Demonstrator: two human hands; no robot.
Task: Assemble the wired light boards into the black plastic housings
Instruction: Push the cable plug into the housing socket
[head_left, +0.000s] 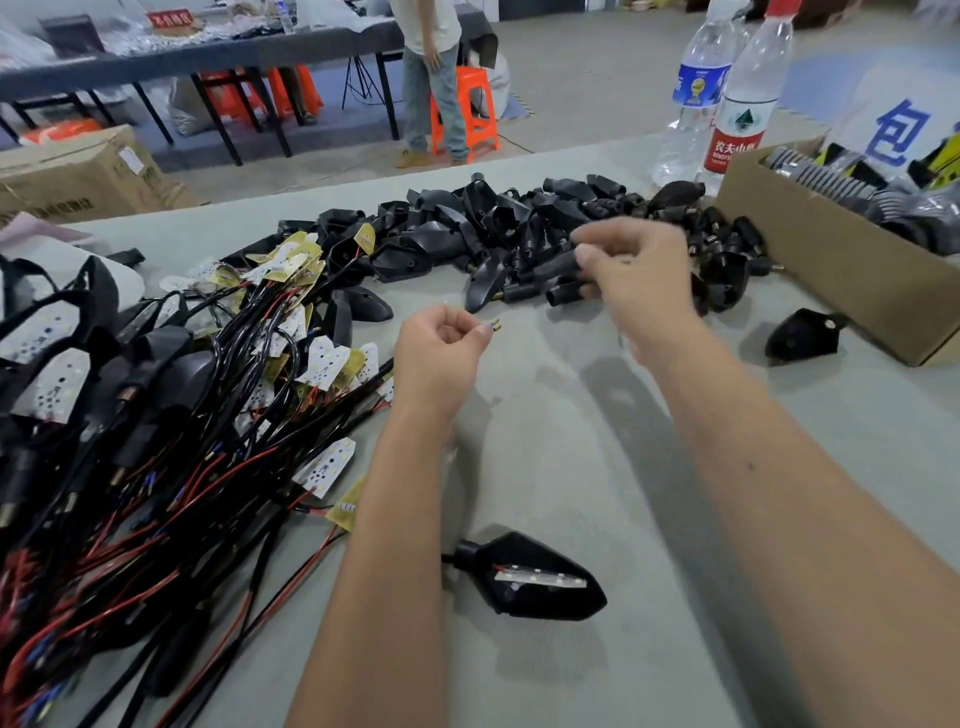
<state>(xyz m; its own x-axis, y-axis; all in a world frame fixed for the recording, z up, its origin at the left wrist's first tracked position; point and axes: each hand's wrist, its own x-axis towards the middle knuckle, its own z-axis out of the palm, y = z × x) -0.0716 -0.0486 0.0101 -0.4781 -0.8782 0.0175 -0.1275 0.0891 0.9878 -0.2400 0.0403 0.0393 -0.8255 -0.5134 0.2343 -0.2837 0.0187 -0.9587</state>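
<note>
The person's left hand (441, 340) hangs over the middle of the grey tabletop (649, 519), thumb and forefinger pinched together on a wire end (495, 325) whose small blue and brass tips stick out past the fingertips. The right hand (631, 275) is blurred at the near edge of the pile of black housings (519, 223) that runs across the far side of the tabletop; its fingers are curled around the ribbed stem of one housing (524, 278), which lies tilted with its pointed shell toward the left hand. A heap of light boards (322, 358), white and yellow plates on black and red wires, covers the left side of the tabletop. Near the front edge lies a finished lamp (530, 577), a black housing with a board seated inside it. Another lone housing (802, 335) lies just beside the cardboard box (831, 270) at the right edge, which is filled with grey ribbed parts. At the far right corner stand two clear water bottles: one with a blue label (698, 88) too blurred to read, and one with a red label (737, 119) that reads "农夫山泉". A large blue character "包" (898, 132) shows behind the box.
</note>
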